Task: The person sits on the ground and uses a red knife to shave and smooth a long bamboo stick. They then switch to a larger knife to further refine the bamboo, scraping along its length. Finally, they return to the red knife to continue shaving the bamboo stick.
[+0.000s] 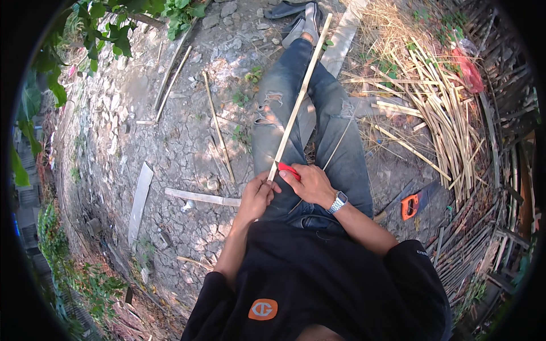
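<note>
The left hand (257, 194) is clamped around the near end of a long bamboo strip (300, 94), which runs over the lap toward 12 o'clock. Touching it, the right hand (310, 183) grips a red-handled knife (289, 169) against the strip, with a pile of split bamboo (438, 108) at 2 o'clock.
</note>
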Demonstrator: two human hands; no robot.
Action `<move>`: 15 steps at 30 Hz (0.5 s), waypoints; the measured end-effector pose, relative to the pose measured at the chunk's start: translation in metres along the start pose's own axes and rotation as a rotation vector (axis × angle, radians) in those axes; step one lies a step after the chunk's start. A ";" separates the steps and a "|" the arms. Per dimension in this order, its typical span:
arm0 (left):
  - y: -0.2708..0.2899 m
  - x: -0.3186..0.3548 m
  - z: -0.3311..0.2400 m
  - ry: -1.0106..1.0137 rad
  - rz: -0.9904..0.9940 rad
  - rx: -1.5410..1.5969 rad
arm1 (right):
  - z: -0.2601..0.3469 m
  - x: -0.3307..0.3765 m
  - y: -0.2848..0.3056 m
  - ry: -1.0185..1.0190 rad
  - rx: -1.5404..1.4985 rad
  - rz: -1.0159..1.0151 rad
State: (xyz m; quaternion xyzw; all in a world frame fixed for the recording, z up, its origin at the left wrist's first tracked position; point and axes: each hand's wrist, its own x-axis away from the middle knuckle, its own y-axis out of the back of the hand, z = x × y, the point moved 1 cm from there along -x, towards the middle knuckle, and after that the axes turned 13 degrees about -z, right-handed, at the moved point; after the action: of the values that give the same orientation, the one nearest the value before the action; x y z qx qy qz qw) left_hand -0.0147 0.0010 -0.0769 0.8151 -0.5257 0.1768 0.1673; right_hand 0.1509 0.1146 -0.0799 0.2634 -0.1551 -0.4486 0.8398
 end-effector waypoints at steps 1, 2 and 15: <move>-0.001 -0.002 -0.001 -0.025 0.005 0.013 | -0.002 0.001 -0.002 0.019 0.040 0.005; -0.003 -0.004 -0.001 -0.049 0.010 0.026 | -0.003 0.001 -0.003 0.038 0.080 0.011; -0.007 -0.015 0.013 -0.163 -0.161 -0.237 | 0.006 0.008 -0.009 0.043 0.279 0.080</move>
State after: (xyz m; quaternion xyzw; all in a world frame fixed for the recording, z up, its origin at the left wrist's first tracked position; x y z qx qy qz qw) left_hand -0.0122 0.0099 -0.0961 0.8407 -0.4878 0.0330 0.2328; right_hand 0.1455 0.1019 -0.0800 0.3807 -0.2084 -0.3833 0.8153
